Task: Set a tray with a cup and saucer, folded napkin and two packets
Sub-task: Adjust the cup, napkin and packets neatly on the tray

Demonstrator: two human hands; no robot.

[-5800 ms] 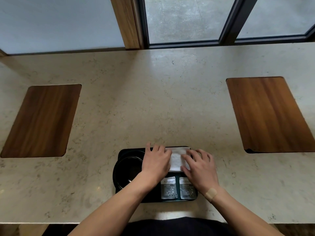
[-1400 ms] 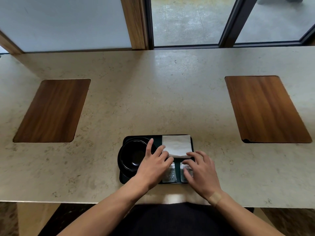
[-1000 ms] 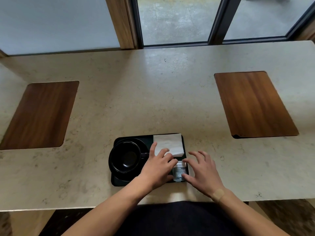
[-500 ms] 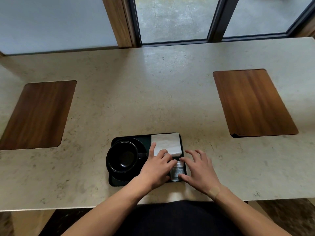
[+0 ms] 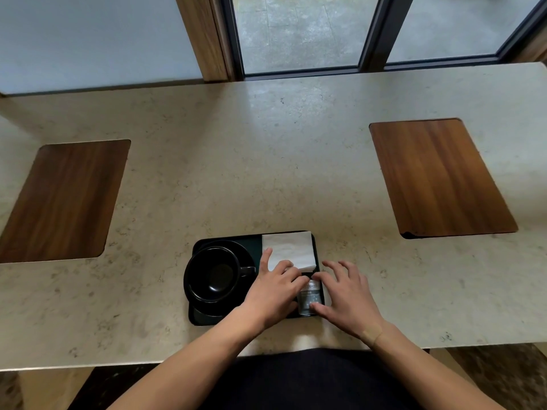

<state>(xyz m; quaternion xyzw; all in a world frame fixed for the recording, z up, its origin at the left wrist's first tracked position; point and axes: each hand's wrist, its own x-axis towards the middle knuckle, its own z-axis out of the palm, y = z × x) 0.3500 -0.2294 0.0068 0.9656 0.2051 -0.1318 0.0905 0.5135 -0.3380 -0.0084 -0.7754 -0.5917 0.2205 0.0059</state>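
While both hands sit over the near right part of the tray [image 5: 197,244], the tray itself lies on the pale stone surface [image 5: 266,173] close to the near edge, straight ahead of the person. Black cup [image 5: 211,273] stands upright on its black saucer [image 5: 245,254] in the tray's left half, handle pointing right toward the left hand [image 5: 273,294]. Folded white napkin [image 5: 288,250] lies flat in the tray's far right corner. Left hand lies palm down — fingers [image 5: 266,257] relaxed and spread, tips touching the napkin's near edge, the index reaching furthest onto it; nothing gripped. Right hand [image 5: 347,294] also palm down, fingers loose and slightly bent, not clenched, index tip at the top of a packet [image 5: 309,295] and thumb at its near right corner — touching it rather than pinching, as far as can be told. That grey packet lies flat in the near right corner of the tray, just below the napkin, between the two hands. Only one packet shows; whether a second is under the left hand cannot be told. Tan plaster on the right wrist. Two dark wood panels are set into the surface, left panel [image 5: 62,202] and right panel [image 5: 438,176], both well apart from the tray. Window frame [image 5: 370,34] runs along the far side.
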